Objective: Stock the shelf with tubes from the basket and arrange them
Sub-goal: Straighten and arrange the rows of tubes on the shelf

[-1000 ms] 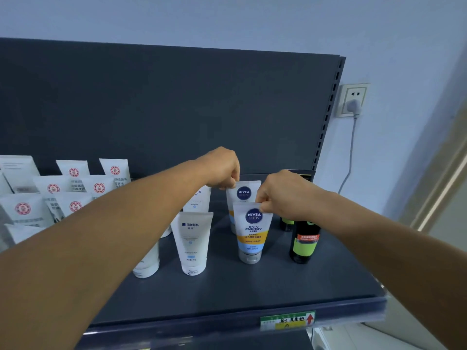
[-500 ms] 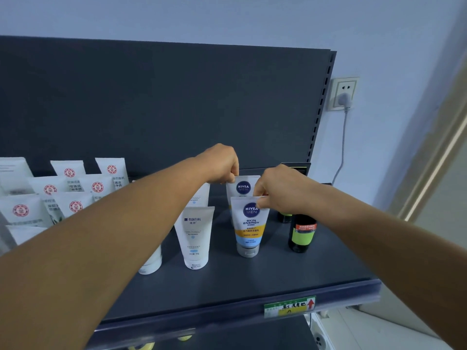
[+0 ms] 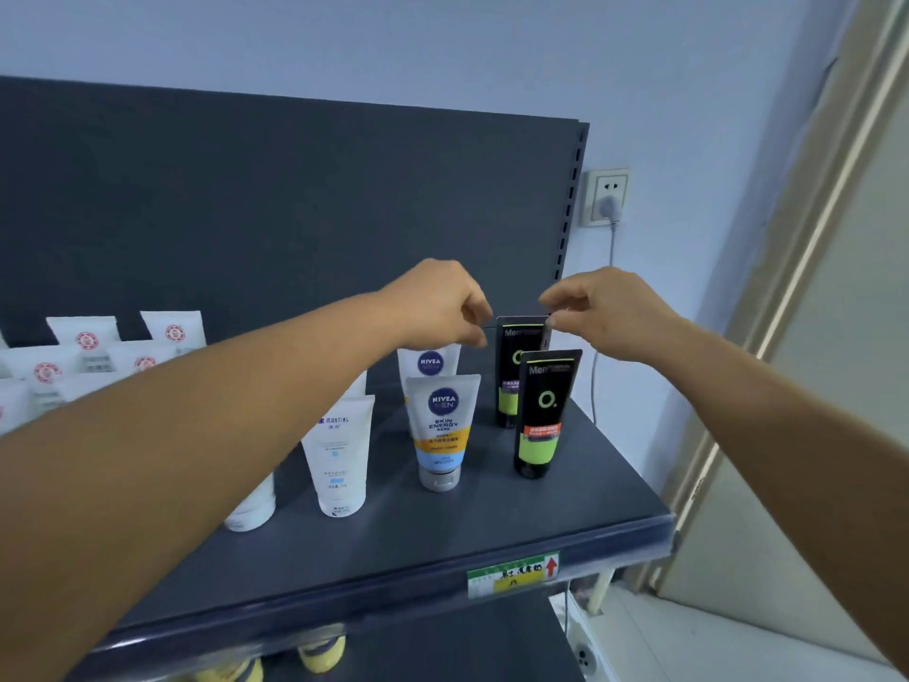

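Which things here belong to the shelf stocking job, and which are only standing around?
For the job:
- rear black tube, pinched at its top by the right hand
- front black tube
- two Nivea tubes
- white tubes
- shelf
- left hand

Just there:
- wall socket
- shelf label

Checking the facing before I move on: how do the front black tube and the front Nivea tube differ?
The front black tube is black with a green band; the front Nivea tube is white with orange and blue bands. The black one is narrower and leans slightly; the Nivea one stands straighter. Both rest cap-down on the shelf, untouched by either hand.
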Motion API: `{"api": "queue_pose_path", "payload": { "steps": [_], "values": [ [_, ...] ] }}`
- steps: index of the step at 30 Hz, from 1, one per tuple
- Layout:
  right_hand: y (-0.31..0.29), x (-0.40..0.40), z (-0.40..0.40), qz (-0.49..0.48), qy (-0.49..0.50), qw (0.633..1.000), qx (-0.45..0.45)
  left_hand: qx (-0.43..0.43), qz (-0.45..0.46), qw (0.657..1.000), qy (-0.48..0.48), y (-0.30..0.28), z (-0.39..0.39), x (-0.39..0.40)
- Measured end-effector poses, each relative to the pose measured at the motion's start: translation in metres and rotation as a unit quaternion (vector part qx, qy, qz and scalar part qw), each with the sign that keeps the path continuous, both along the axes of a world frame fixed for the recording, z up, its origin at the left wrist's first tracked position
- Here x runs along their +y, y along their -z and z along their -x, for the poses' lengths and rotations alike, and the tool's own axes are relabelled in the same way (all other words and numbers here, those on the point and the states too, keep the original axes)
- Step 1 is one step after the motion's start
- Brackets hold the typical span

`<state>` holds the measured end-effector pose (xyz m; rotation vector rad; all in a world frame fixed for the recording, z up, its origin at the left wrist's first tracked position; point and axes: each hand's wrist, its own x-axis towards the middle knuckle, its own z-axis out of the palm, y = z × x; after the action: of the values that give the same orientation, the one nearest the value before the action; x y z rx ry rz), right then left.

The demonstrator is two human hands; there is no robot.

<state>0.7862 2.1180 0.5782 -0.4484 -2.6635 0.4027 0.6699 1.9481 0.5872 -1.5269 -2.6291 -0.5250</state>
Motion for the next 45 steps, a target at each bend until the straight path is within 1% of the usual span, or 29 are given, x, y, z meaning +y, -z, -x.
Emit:
{"api": "queue_pose_path", "payload": {
  "steps": [4,7,10,13,15,22,31,35,41,45],
  "values": [
    [0.013,0.038,0.004,0.045,-0.002,0.999,0.015,-0.013,0.007,1.0,-0.004,0.007,-0.023,0.014],
    [0.026,0.062,0.015,0.098,-0.021,0.995,0.01,-0.016,0.019,0.999,-0.031,0.014,-0.03,0.028],
    [0.038,0.077,0.027,0.146,-0.051,0.988,0.0,-0.028,0.01,0.997,-0.065,0.023,-0.033,0.043],
    [0.049,0.086,0.038,0.169,-0.07,0.983,-0.006,-0.042,-0.001,0.995,-0.093,0.03,-0.037,0.056],
    [0.054,0.09,0.044,0.18,-0.073,0.981,-0.006,-0.035,0.001,0.994,-0.107,0.033,-0.04,0.062],
    [0.063,0.091,0.059,0.149,-0.071,0.986,-0.004,-0.002,0.002,0.989,-0.145,0.039,-0.045,0.071],
    [0.065,0.089,0.063,0.173,-0.074,0.982,-0.004,0.003,0.001,0.989,-0.149,0.038,-0.048,0.071],
    [0.065,0.086,0.062,0.167,-0.076,0.983,-0.001,0.002,0.003,0.988,-0.155,0.038,-0.049,0.072],
    [0.064,0.087,0.052,0.181,-0.074,0.981,-0.011,-0.011,0.002,0.988,-0.156,0.038,-0.054,0.068],
    [0.06,0.088,0.035,0.222,-0.066,0.973,0.015,0.004,0.001,0.987,-0.162,0.037,-0.058,0.06]
  ]
}}
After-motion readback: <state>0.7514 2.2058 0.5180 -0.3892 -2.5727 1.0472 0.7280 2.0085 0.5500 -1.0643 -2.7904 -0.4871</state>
